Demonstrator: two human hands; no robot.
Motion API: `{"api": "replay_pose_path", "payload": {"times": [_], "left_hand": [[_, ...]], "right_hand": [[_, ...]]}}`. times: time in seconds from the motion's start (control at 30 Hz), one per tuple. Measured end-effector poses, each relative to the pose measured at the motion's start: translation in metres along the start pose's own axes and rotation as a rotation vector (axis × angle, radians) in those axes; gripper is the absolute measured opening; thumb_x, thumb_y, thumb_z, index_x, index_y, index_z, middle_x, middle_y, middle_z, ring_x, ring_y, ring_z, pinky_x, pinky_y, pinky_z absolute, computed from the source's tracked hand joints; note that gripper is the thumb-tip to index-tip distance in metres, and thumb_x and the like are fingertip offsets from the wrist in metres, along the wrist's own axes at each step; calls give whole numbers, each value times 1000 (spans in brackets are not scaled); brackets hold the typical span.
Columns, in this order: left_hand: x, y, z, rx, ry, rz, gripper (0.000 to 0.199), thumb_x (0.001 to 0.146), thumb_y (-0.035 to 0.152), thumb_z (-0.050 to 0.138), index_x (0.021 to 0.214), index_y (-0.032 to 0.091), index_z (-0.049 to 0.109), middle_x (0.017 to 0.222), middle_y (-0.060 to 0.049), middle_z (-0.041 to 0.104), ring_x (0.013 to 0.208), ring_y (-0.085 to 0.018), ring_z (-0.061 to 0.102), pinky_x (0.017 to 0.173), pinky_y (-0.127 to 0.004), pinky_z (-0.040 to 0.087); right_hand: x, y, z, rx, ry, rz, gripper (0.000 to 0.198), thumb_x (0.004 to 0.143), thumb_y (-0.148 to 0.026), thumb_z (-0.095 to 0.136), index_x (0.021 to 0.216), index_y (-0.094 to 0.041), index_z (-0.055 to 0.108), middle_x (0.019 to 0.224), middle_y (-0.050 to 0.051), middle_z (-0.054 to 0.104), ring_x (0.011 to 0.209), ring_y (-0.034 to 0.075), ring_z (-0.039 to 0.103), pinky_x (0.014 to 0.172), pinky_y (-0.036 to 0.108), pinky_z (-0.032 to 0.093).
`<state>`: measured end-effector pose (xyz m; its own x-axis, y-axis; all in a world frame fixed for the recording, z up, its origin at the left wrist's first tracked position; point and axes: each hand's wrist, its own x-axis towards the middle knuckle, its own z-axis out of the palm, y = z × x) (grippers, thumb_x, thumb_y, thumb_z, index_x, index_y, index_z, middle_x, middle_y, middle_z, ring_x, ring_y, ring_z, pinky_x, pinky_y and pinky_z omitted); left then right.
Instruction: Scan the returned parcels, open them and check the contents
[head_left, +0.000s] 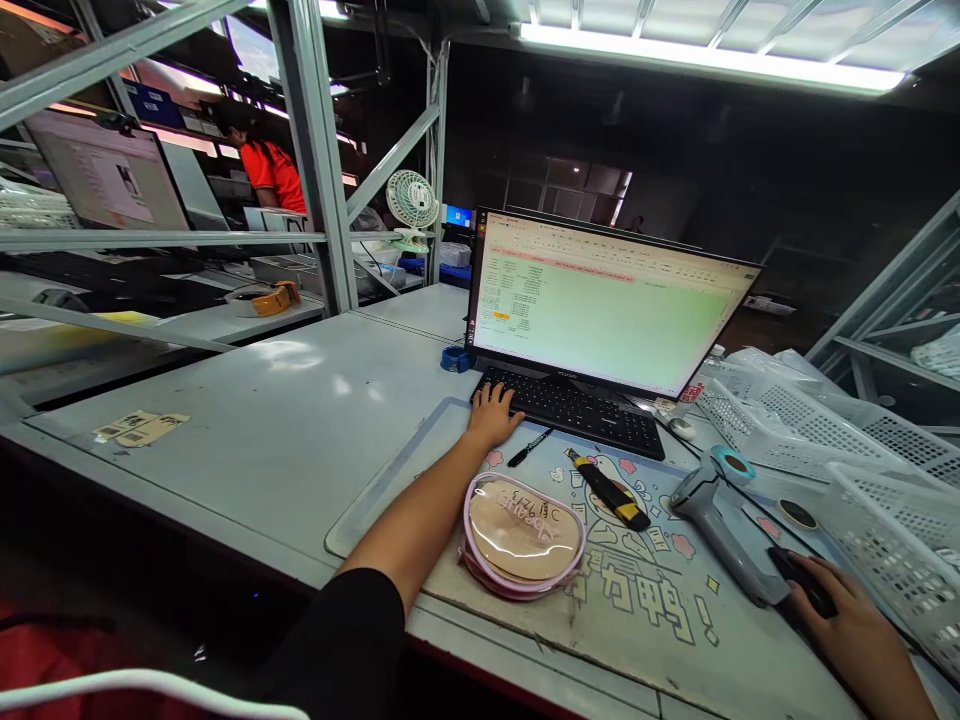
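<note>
My left hand (493, 412) rests on the left end of a black keyboard (581, 405), its fingers stretched out over the keys. On the right, my right hand (844, 610) lies over a black computer mouse (806, 580), fingers curved round it. A grey barcode scanner (724, 535) lies just left of the mouse. Between my arms sits a clear, pink-rimmed zip pouch (523, 535) with handwriting on its top. A black pen (529, 448) and a yellow-and-black utility knife (606, 488) lie on the printed desk mat (637, 630). Behind the keyboard a monitor (600, 310) displays a spreadsheet.
White plastic baskets (892, 540) line the right side. Tape rolls, one blue (456, 358), lie around the mat. Paper labels (141, 428) are stuck to the table at left. A metal frame (319, 150), a small fan (412, 200) and a person in red (271, 175) are beyond.
</note>
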<state>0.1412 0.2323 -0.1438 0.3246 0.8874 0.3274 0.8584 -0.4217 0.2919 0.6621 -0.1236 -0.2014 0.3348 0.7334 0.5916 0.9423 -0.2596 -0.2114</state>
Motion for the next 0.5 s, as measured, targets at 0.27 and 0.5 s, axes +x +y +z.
{"api": "replay_pose_path", "payload": {"times": [0.27,0.5], "left_hand": [[-2,3,-4,12,-18,46,58,105,53,45,152,22,54,171,-13,34,158,-40,25,128,-61,22],[0,4,-3,28,-7,46,54,104,54,47,146,22,59,170,-11,36,157,-40,25,128,-59,22]], "right_hand": [[0,-15,-6,-61,-36,13,61,90,-66,44,124,-24,72,131,11,70,110,34,72,86,45,59],[-4,-28,-15,-107,-43,17,53,92,-59,44,122,-24,70,132,11,69,109,34,71,88,47,57]]}}
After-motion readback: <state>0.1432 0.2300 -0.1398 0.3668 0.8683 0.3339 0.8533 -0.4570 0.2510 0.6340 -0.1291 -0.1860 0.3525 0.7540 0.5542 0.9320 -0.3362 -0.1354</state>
